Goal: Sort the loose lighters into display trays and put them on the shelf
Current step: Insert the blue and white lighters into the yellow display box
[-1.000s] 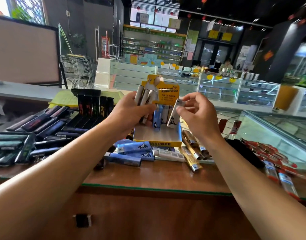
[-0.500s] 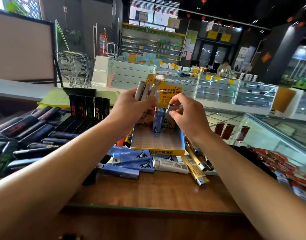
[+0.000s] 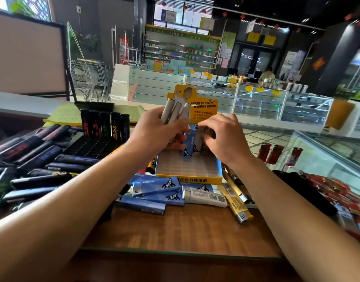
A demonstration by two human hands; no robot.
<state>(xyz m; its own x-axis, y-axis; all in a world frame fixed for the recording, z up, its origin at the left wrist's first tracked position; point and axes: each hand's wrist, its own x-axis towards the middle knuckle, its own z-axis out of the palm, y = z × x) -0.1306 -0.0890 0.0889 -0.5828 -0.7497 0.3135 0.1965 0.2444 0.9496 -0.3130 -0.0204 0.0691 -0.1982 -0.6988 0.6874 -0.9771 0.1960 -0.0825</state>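
blue lighter [image 3: 154,186] — "KETIG", tray text blurred

I see the display tray [image 3: 188,176] at frame centre on the counter [image 3: 175,228], loose lighters [image 3: 154,186] piled just below it. My left hand [image 3: 154,133] and right hand [image 3: 222,137] meet over its back row. Another tray [image 3: 93,147] sits left; more lighters [image 3: 274,153] stand right.

Single head view, forward and down, close over the wooden counter [image 3: 175,226]

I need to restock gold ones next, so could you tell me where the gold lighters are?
The gold lighters lie on the wooden counter, right of the yellow display tray.
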